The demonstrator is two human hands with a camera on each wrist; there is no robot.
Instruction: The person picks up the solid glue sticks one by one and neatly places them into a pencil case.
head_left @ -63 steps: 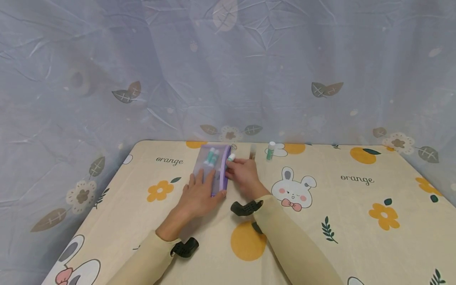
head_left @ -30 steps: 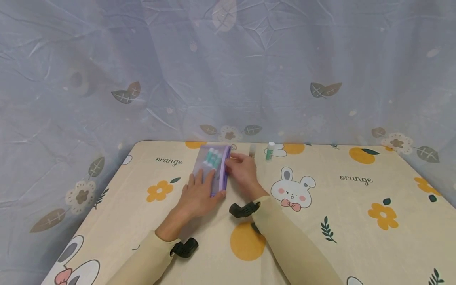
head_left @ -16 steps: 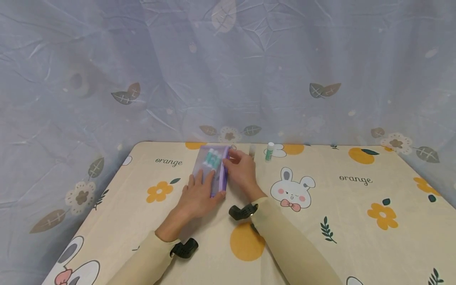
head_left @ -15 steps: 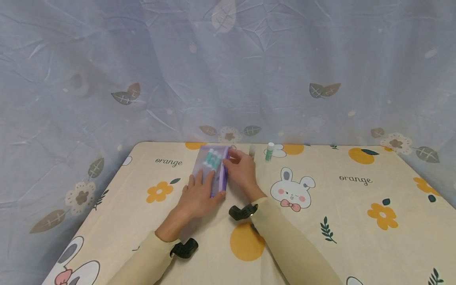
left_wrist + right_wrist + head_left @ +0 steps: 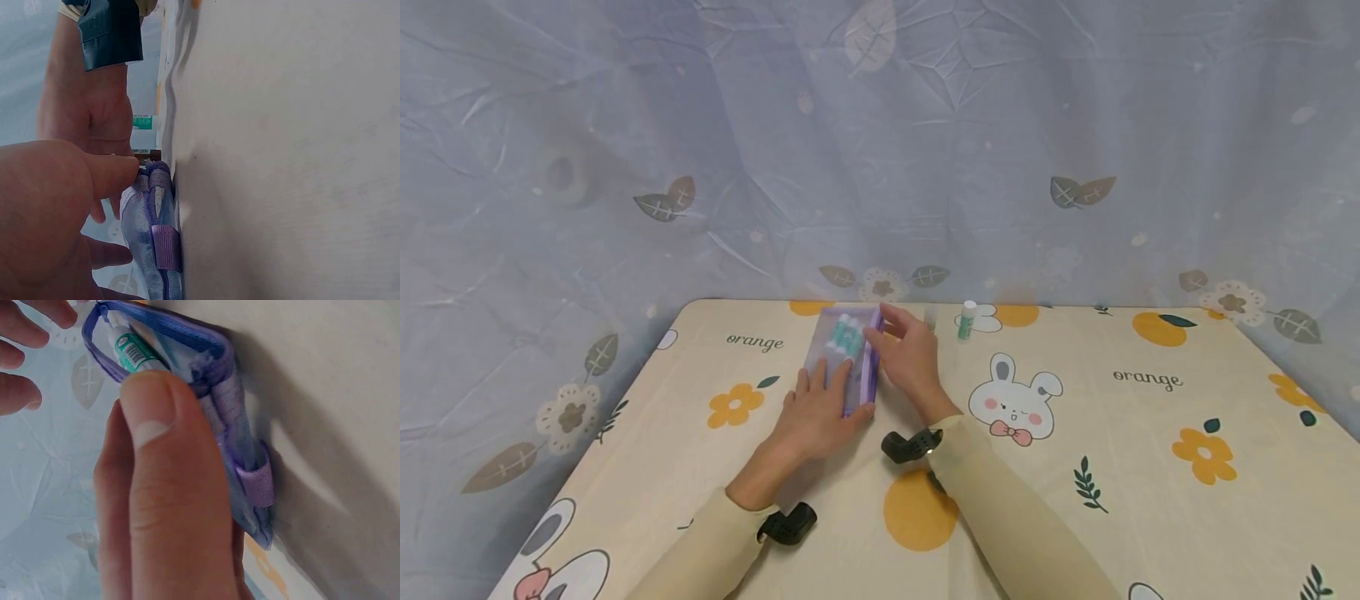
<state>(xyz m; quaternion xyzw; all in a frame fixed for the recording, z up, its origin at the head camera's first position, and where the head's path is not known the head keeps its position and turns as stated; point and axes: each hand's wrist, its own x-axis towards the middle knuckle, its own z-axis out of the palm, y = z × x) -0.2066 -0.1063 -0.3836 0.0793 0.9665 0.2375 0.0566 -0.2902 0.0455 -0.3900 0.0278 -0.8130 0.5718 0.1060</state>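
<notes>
A translucent mesh zipper pouch (image 5: 823, 340) with purple edging lies on the table, and several green-and-white glue sticks (image 5: 847, 337) show through it. My left hand (image 5: 816, 417) rests on its near part with fingers outstretched, the thumb touching the zipper end (image 5: 149, 172) in the left wrist view. My right hand (image 5: 913, 357) pinches the far part of the pouch's zipped side between thumb and fingers. In the right wrist view the mouth gapes, with a glue stick (image 5: 132, 351) inside, behind the thumb (image 5: 178, 487). The right fingertips are partly hidden.
One more glue stick (image 5: 967, 321) stands upright at the back of the table, right of the right hand. Between them is a small clear-and-brown item (image 5: 930, 317), partly hidden by the hand. A patterned cloth (image 5: 1112, 433) covers the table; a grey-blue curtain (image 5: 880, 150) hangs behind.
The white-capped glue stick that my right hand held at the pouch mouth is now inside beside the others. My right hand has shifted up along the zipped edge and pinches it; my left stays put.
</notes>
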